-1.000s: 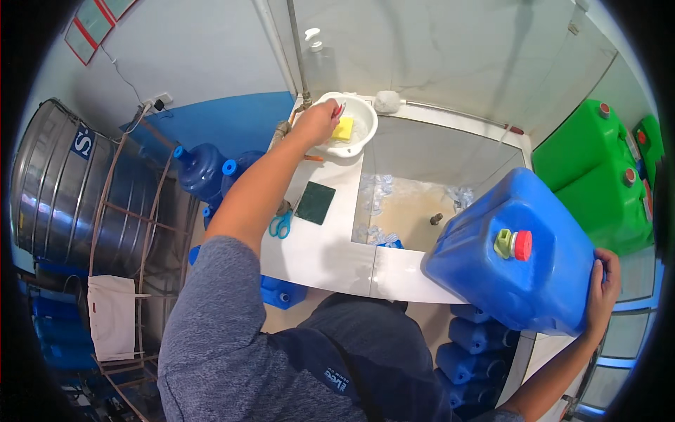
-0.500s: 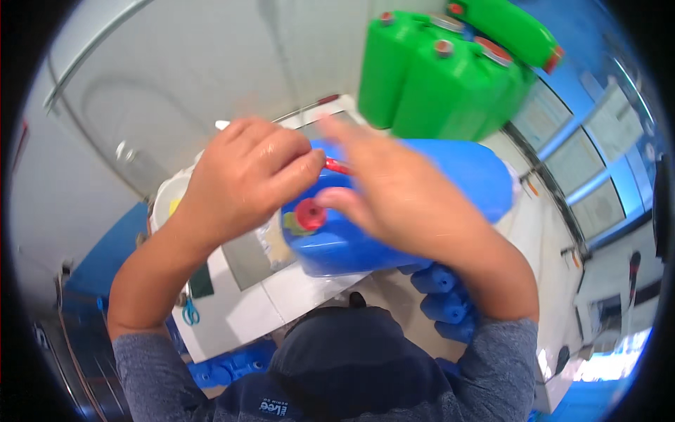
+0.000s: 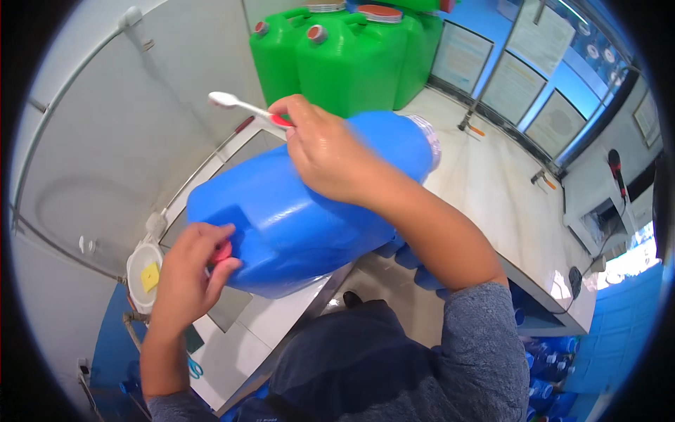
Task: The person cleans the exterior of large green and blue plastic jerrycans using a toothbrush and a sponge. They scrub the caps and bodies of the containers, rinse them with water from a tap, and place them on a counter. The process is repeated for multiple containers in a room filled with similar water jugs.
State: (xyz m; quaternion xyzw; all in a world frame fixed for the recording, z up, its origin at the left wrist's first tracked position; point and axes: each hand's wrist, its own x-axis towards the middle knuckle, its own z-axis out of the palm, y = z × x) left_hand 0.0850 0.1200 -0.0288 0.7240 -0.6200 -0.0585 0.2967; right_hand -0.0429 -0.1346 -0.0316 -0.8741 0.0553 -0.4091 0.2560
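Note:
A large blue plastic jerrycan (image 3: 267,204) lies across the white tiled counter, with a white-rimmed opening at its far right end. My left hand (image 3: 197,267) is closed on the red cap (image 3: 220,252) at the jerrycan's near-left end. My right hand (image 3: 323,148), over the jerrycan's middle, grips a small red-and-white brush (image 3: 242,105) that looks like a toothbrush, its head pointing left.
Green jerrycans (image 3: 344,63) stand behind. A white basin (image 3: 135,274) with a yellow sponge (image 3: 150,276), scissors (image 3: 194,364) and a dark pad (image 3: 195,337) are at the left. Taps (image 3: 473,130) are at the right, blue bottles (image 3: 552,366) below.
The brush passed from my left hand to my right. My left hand moved down onto the red cap. The view swung rightward.

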